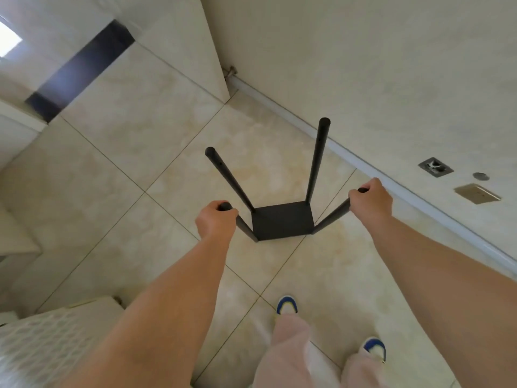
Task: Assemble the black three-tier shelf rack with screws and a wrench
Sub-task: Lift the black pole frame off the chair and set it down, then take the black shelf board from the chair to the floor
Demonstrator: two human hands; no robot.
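Head view, looking steeply down. We see the black shelf rack (282,219) standing on the pale tiled floor (140,152), close to the base of a cream wall (363,65). Only one square shelf panel (282,222) is in place, low down near the floor, with four black poles (317,161) rising from its corners and splaying outward toward the camera.

The left hand (215,219) wraps around the top of the near-left pole (246,228) — fingers curled over its end, thumb side toward the panel. The right hand (370,200) grips the top of the near-right pole (333,217) in the same manner, fingers closed round it so that only the tip shows above the knuckles. The two far poles stand free, their open ends and small side holes visible.

Below the forearms we see two feet in blue-and-white shoes (286,303) and light trousers. At lower left lies a white object with a honeycomb pattern (42,345). On the wall to the right — a recessed metal fitting (435,167), a round cap and a brass-coloured plate (477,193).
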